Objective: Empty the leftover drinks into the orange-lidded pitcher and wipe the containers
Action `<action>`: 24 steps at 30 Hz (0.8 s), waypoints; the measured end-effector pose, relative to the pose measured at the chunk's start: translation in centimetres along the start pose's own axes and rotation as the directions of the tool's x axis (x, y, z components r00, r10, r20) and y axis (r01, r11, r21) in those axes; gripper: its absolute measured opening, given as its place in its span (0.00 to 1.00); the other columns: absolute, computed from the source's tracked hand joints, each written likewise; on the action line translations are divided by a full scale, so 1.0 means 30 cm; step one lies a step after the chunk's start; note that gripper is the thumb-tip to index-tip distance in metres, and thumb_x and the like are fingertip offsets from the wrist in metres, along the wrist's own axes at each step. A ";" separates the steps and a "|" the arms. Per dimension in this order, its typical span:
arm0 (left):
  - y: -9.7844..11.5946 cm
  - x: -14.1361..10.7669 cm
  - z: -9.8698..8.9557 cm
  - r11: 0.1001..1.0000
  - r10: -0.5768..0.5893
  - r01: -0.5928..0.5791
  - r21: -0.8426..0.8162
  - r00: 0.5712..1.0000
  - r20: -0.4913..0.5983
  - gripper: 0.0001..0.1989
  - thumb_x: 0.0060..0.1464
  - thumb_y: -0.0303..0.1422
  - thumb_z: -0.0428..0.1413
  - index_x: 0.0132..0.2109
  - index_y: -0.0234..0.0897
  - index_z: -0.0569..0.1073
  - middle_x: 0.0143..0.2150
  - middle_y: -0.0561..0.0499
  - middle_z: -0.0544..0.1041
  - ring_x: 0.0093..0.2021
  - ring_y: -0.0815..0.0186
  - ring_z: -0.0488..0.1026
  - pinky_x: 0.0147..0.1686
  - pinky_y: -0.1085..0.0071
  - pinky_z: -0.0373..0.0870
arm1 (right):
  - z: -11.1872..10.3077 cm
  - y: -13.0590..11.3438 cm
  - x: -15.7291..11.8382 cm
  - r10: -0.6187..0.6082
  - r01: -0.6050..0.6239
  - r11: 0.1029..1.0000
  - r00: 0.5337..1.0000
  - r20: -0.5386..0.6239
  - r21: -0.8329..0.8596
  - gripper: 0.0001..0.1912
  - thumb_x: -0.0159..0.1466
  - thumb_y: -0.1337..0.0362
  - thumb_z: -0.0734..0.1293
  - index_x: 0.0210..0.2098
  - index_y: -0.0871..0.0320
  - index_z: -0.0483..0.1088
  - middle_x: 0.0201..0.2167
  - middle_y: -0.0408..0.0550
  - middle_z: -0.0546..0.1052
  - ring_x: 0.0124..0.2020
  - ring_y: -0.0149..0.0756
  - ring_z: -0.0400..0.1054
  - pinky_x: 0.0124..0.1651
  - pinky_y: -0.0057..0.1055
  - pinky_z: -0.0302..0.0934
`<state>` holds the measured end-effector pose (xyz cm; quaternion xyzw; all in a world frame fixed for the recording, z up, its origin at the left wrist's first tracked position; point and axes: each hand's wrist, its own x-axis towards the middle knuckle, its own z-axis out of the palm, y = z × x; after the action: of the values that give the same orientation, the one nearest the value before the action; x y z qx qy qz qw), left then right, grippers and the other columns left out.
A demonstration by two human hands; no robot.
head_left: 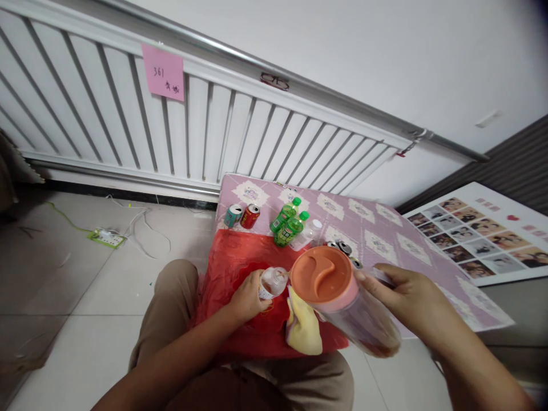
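Note:
My left hand [248, 297] is wrapped round a small clear bottle [274, 282] with a white label and no cap, above a red plastic sheet [226, 251]. On its right, my right hand [391, 291] grips the handle of a clear pitcher [363, 319] with an orange lid [321, 275]. The pitcher is tilted toward the bottle, its lid edge by the bottle's mouth. Brown liquid lies at the pitcher's base. A yellow cloth [305, 325] lies on the red sheet below the lid.
On the patterned tabletop [377, 240] stand a teal can [233, 216], a red can [250, 216], two green bottles [289, 222] and a clear capped bottle [314, 229]. More cans [343, 248] show behind the pitcher. A radiator [240, 125] runs behind; a photo board [479, 234] is at right.

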<state>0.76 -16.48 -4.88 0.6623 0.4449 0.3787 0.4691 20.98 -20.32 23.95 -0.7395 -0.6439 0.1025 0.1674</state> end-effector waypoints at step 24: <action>-0.001 -0.002 -0.004 0.999 0.000 0.000 -0.037 1.000 -0.007 0.35 0.41 0.26 0.64 0.59 0.40 0.65 0.57 0.44 0.72 0.57 0.52 0.69 0.60 0.56 0.64 | -0.007 -0.001 0.016 0.003 0.000 0.999 0.997 0.082 -0.045 0.27 0.55 0.37 0.64 0.20 0.56 0.69 0.16 0.41 0.67 0.19 0.33 0.60 0.20 0.28 0.55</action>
<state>0.64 -16.51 -4.88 0.6520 0.4396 0.3893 0.4797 21.09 -19.87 24.20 -0.7387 -0.6518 0.1187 0.1241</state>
